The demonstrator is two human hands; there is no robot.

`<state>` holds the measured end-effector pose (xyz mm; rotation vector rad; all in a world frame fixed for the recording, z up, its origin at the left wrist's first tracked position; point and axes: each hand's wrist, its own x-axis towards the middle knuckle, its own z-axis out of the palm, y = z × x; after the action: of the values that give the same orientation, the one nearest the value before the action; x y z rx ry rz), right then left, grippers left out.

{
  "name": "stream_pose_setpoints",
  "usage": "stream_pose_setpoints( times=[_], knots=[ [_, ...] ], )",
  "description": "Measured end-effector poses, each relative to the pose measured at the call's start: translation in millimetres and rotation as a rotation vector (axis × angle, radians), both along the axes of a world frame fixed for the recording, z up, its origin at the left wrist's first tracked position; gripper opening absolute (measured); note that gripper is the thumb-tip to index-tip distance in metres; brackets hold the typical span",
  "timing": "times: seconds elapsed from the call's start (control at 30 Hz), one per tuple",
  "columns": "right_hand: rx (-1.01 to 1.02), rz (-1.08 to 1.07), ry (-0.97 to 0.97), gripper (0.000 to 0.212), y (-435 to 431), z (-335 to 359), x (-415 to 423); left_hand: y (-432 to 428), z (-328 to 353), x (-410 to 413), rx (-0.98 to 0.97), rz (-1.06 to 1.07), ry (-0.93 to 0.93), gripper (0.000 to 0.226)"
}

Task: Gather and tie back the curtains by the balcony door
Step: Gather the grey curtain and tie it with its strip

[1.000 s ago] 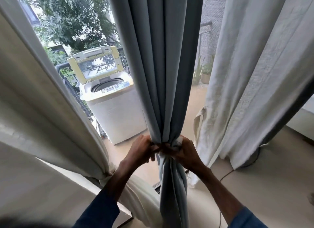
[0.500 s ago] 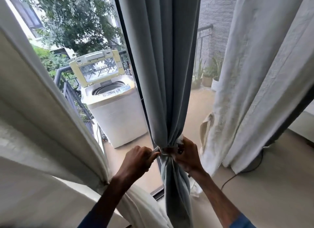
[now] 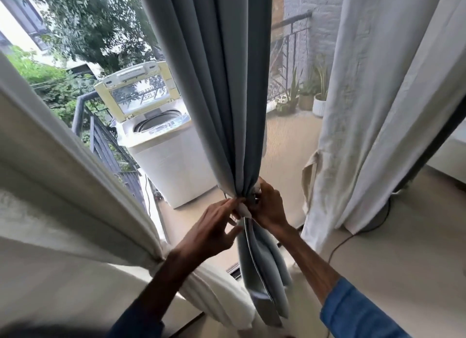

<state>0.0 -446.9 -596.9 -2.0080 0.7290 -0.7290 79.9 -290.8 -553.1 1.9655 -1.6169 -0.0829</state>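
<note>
A grey-blue curtain (image 3: pixel 222 85) hangs in the middle, bunched into a narrow waist at about hand height. A pale tie-back strip (image 3: pixel 244 210) wraps that waist. My left hand (image 3: pixel 214 226) pinches the strip's end with thumb and forefinger, the other fingers spread loosely. My right hand (image 3: pixel 268 205) grips the gathered curtain and the strip from the right side. An off-white curtain (image 3: pixel 393 111) hangs at the right with a loose fabric loop (image 3: pixel 311 176) dangling from its edge. Another off-white curtain (image 3: pixel 63 186) sweeps across the left and is cinched near the floor.
Beyond the door stands a top-loading washing machine (image 3: pixel 174 166) with its lid up, beside a dark balcony railing (image 3: pixel 100 141). Potted plants (image 3: pixel 306 95) line the far balcony side. A cable (image 3: pixel 340 244) runs over the floor near a round fan base (image 3: pixel 378 221).
My left hand has loosened from a fist and now pinches the strip's end, drawn slightly left and down. The right hand stays on the gathered curtain. The view has tilted a little.
</note>
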Motion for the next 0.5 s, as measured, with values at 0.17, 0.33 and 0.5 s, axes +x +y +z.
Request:
stream_pose_setpoints(
  times=[0.17,0.33,0.5],
  knots=[
    [0.007,0.046,0.020,0.039,4,0,1,-3,14,2,-0.046,0.099,-0.094,0.011],
    [0.000,0.050,0.033,0.042,7,1,2,1,22,-7,-0.021,0.294,-0.408,0.014],
    [-0.021,0.078,0.036,0.048,8,2,1,5,23,-3,-0.039,0.254,-0.299,0.014]
  ],
)
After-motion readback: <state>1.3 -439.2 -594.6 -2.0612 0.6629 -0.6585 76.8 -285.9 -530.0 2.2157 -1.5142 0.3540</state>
